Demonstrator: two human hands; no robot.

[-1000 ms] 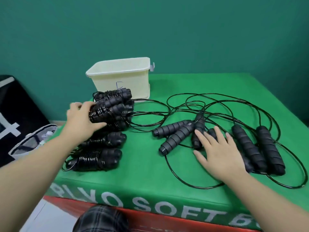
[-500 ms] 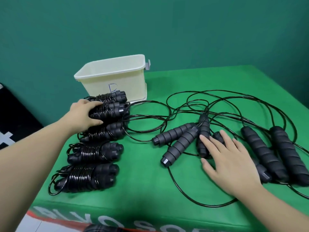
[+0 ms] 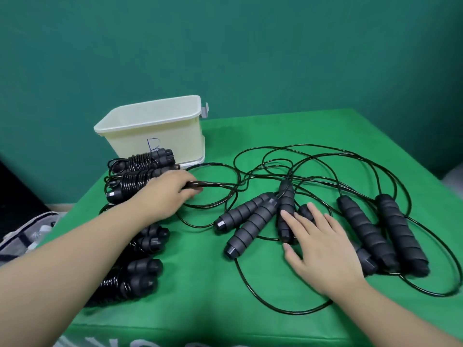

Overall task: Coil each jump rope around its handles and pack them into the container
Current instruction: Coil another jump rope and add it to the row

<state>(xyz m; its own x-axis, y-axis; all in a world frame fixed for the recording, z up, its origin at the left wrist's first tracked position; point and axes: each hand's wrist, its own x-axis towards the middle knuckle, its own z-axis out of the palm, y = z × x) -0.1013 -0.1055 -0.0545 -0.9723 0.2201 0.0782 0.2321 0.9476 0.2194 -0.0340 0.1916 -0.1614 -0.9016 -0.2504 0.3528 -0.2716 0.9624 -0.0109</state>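
Loose jump-rope cord (image 3: 215, 184) trails rightward across the counter (image 3: 200, 284) toward uncoiled handles (image 3: 250, 221); my left grip (image 3: 170, 194) pinches its near end, my right grip (image 3: 323, 249) rests flat, released, nearer those handles, container (image 3: 155, 136) behind

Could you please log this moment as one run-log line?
left hand: pinching loose rope | right hand: flat on handles | container: nothing visible inside

coiled ropes (image 3: 140, 175) beside cream container (image 3: 155, 136)
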